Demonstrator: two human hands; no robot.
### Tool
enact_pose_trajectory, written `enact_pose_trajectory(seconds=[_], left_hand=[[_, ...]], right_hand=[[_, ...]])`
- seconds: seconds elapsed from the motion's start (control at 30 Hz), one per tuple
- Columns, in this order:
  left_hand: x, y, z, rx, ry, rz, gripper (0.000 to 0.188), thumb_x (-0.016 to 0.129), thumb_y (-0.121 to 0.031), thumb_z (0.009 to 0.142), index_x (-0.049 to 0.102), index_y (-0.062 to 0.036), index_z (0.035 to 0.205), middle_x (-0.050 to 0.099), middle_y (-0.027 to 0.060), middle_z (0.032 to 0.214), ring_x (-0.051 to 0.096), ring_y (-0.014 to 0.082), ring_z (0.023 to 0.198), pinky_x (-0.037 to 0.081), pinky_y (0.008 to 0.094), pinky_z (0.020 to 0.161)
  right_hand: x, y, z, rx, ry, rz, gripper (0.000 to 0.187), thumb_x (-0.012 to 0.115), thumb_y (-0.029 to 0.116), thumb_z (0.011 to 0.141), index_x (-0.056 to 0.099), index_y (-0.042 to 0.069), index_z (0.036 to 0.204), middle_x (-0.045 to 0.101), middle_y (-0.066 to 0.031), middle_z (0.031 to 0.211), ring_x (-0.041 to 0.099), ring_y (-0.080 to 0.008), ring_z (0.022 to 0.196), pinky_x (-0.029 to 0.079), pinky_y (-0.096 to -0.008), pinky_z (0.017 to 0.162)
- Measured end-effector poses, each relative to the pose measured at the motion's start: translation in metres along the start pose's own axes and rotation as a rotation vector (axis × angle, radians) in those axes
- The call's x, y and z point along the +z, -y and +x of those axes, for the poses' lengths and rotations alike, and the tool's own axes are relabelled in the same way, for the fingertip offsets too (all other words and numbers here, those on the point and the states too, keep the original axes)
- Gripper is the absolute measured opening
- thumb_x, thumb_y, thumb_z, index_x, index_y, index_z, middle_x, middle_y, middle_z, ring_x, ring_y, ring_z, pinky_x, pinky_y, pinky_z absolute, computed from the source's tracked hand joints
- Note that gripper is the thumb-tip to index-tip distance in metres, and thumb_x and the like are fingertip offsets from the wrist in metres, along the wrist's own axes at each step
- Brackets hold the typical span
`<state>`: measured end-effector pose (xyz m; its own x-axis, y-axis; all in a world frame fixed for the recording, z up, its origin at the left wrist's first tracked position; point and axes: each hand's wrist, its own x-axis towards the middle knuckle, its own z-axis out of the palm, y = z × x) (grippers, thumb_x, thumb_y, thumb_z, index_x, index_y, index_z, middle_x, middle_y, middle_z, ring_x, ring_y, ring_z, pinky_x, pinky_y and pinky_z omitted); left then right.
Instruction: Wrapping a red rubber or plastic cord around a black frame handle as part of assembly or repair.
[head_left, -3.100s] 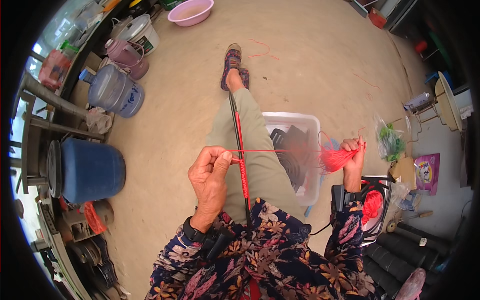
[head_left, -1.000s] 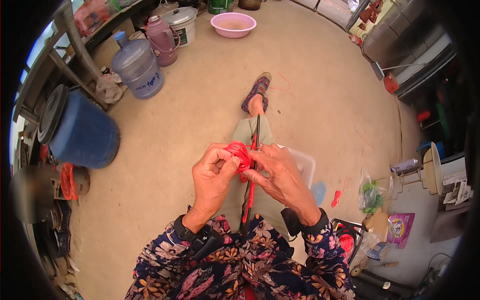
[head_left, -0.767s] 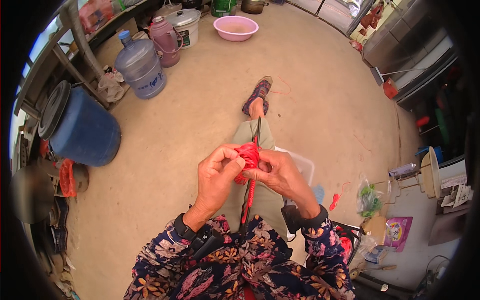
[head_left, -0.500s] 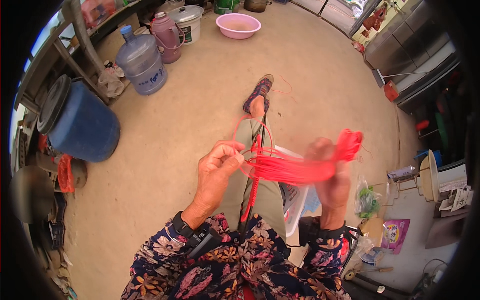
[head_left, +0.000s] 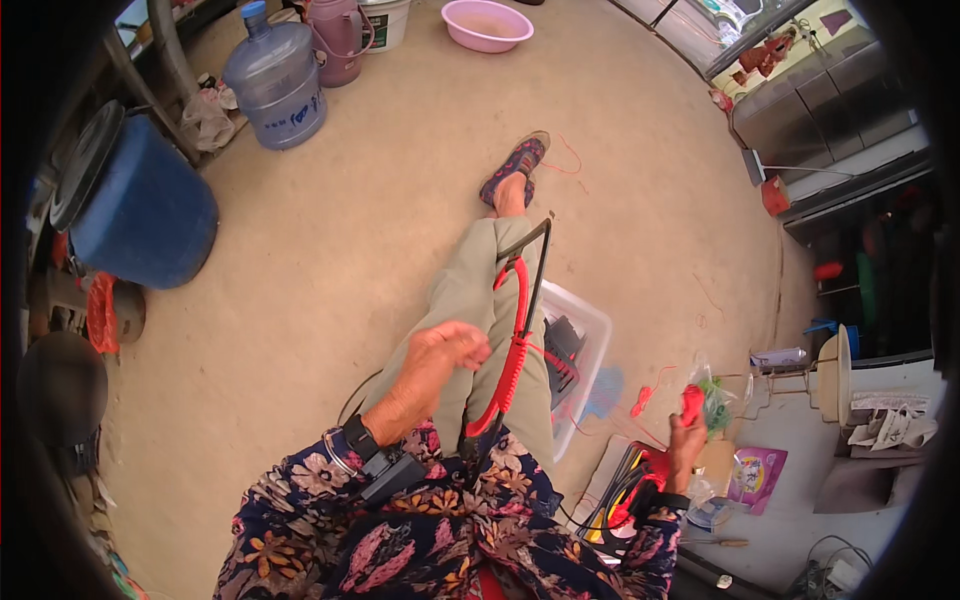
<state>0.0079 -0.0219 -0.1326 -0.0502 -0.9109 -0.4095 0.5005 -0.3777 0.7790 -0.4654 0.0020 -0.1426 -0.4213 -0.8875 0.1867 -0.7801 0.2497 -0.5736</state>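
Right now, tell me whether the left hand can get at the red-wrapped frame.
Probably yes: the left hand appears just left of the red-wrapped frame, and nothing visible blocks the gap between them.

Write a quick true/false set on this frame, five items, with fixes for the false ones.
1. The right hand holds a red bundle. True.
2. The left hand grips the black frame. False: the left hand is left of the black frame, with a gap showing between them.
3. The water jug stands upright. True.
4. The white tub is left of the legs. False: the white tub is on their right.
5. The basin on the floor is pink. True.
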Motion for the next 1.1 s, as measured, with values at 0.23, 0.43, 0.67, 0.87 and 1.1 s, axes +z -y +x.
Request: enact_pose_trajectory(seconds=[0.23, 0.43, 0.67, 0.87, 1.1], left_hand=[[0.017, 0.002, 0.000, -0.225, 0.226, -0.309, 0.027, 0.051, -0.017, 0.094, 0.055, 0.0029, 0.112, 0.064, 0.0125, 0.098, 0.062, 0.0207, 0.087, 0.050, 0.0344, 0.076], [0.027, 0.006, 0.003, -0.343, 0.356, -0.650, 0.024, 0.050, -0.020, 0.095, 0.055, 0.0003, 0.107, 0.063, 0.0125, 0.097, 0.062, 0.0203, 0.084, 0.051, 0.0350, 0.076], [0.050, 0.009, 0.002, -0.369, 0.305, -0.753, 0.022, 0.049, -0.019, 0.096, 0.054, -0.0005, 0.105, 0.063, 0.0099, 0.099, 0.061, 0.0192, 0.093, 0.049, 0.0326, 0.086], [0.064, 0.010, 0.000, -0.454, 0.297, -0.736, 0.023, 0.046, -0.020, 0.097, 0.055, -0.0009, 0.107, 0.063, 0.0090, 0.099, 0.061, 0.0166, 0.094, 0.048, 0.0319, 0.086], [0.065, 0.023, 0.008, -0.479, 0.393, -0.815, 0.024, 0.047, -0.018, 0.095, 0.055, 0.0000, 0.109, 0.064, 0.0092, 0.101, 0.061, 0.0162, 0.092, 0.047, 0.0317, 0.085]], right_hand=[[0.070, 0.135, -0.037, 0.355, 0.488, 0.696, 0.020, 0.065, 0.021, 0.082, 0.061, 0.004, 0.092, 0.050, 0.0034, 0.062, 0.045, -0.0079, 0.049, 0.037, -0.0237, 0.046], [0.078, 0.252, -0.063, 0.404, 0.876, 1.083, 0.022, 0.058, 0.011, 0.087, 0.057, -0.001, 0.106, 0.045, 0.0026, 0.060, 0.042, -0.0072, 0.050, 0.037, -0.0234, 0.048], [0.076, 0.263, -0.080, 0.325, 0.875, 0.920, 0.023, 0.063, 0.021, 0.085, 0.051, 0.005, 0.096, 0.038, 0.0024, 0.058, 0.038, -0.0083, 0.044, 0.035, -0.0228, 0.044], [0.050, 0.261, -0.076, 0.417, 0.728, 1.136, 0.022, 0.059, 0.020, 0.086, 0.043, 0.008, 0.077, 0.039, -0.0012, 0.056, 0.039, -0.0124, 0.047, 0.034, -0.0273, 0.044], [0.046, 0.268, -0.066, 0.356, 0.592, 1.167, 0.021, 0.058, 0.018, 0.082, 0.042, 0.008, 0.072, 0.039, -0.0031, 0.054, 0.038, -0.0139, 0.045, 0.035, -0.0283, 0.043]])
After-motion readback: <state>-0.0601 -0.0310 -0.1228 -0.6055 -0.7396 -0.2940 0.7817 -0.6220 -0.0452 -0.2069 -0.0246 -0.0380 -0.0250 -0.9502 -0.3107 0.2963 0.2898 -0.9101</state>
